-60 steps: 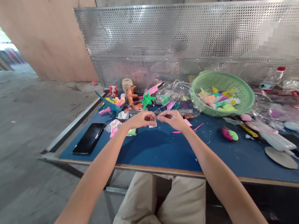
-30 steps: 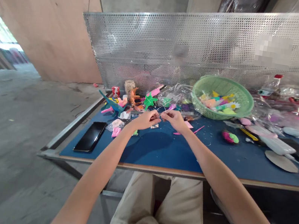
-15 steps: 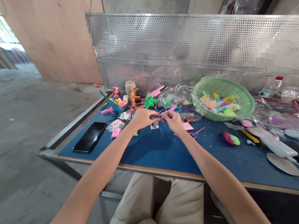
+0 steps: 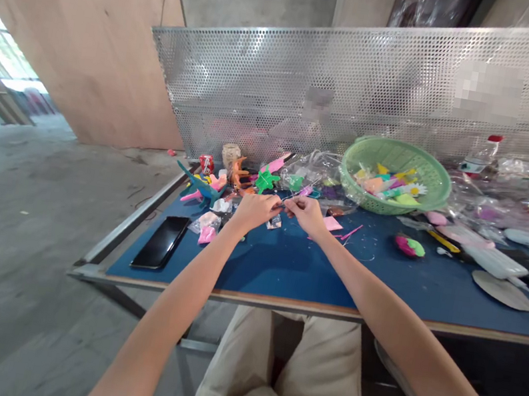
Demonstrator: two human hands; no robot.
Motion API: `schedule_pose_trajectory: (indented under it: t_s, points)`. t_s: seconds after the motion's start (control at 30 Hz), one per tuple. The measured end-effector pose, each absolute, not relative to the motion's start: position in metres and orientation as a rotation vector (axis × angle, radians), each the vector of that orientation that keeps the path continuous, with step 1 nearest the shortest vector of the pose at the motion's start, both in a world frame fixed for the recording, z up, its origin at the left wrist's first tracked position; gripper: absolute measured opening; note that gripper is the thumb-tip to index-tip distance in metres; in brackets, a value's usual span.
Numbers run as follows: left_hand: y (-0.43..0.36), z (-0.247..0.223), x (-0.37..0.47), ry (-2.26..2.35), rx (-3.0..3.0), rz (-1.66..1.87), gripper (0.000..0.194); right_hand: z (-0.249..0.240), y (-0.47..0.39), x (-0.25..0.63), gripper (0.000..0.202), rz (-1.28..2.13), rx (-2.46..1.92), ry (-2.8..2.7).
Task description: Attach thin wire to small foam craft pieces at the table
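Over the middle of the blue tabletop (image 4: 282, 275), my two hands come together, fingertips almost touching. My left hand (image 4: 257, 210) is closed in a pinch, and my right hand (image 4: 306, 213) pinches just across from it. Between them is a thin strand (image 4: 288, 196), too fine to tell whether it is thread or wire. Behind the hands stands a green star-shaped piece (image 4: 266, 179). A pink square piece (image 4: 332, 223) and pink sticks (image 4: 350, 233) lie right of my right hand. Small plastic bags (image 4: 207, 222) with soft pink clay-like stuff lie left of my left hand.
A black phone (image 4: 160, 241) lies at the left corner. Blue (image 4: 205, 189) and orange (image 4: 238, 172) figures stand behind it. A green basket (image 4: 390, 205) holds colourful pieces. Right are a pink-and-green lump (image 4: 409, 246), a white device (image 4: 493, 255) and a bottle (image 4: 478, 159). A perforated metal panel (image 4: 262, 89) borders the back.
My hands stay in nearly the same place, with the left fingers turned slightly closer over the pinch. At the far right edge, a red piece now shows where yellow and pink pieces were.
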State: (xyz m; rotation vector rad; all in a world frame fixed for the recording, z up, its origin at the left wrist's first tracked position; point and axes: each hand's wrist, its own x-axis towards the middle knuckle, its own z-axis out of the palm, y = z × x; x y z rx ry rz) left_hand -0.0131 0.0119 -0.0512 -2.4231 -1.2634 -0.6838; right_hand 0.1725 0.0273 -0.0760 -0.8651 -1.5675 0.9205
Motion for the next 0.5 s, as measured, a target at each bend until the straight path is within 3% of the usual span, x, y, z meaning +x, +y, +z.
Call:
schedule_pose_trajectory:
  t_s: [0.23, 0.5]
  points:
    - [0.016, -0.06, -0.012, -1.274, -2.352, -0.831, 0.021, -0.073, 0.027, 0.173, 0.045, 0.941, -0.816, -1.556]
    - [0.012, -0.047, -0.014, -1.562, -2.504, -1.563, 0.019, -0.064, 0.028, 0.192, 0.03, 0.663, -0.809, -1.708]
